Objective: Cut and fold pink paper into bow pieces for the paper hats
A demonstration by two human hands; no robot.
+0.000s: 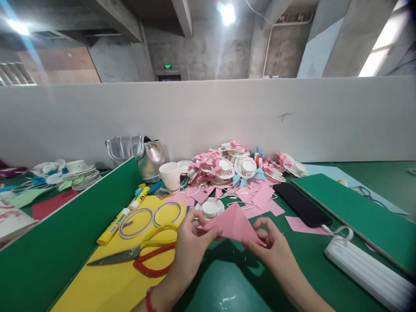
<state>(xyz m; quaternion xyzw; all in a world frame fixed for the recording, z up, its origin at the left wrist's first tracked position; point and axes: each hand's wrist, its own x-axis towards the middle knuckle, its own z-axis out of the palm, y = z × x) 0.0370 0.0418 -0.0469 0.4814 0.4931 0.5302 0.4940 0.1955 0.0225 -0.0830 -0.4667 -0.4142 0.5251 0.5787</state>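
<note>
Broadly, the green table (224, 281) bears, at the frame's centre, a heap of pink-trimmed paper-plate pieces (225, 168) that look finished; loose pink sheets (262, 196) beside it seem unused. At lower centre, a folded pink paper (232, 223), apparently partway shaped, stretches between left hand (194, 240) and right hand (272, 245), whose fingers pinch its opposite corners.

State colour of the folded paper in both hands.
The folded paper is pink; head view.

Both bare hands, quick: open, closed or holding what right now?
Left hand: closed, pinching one side of the folded triangular pink paper.
Right hand: closed, pinching the paper's opposite corner.
</note>
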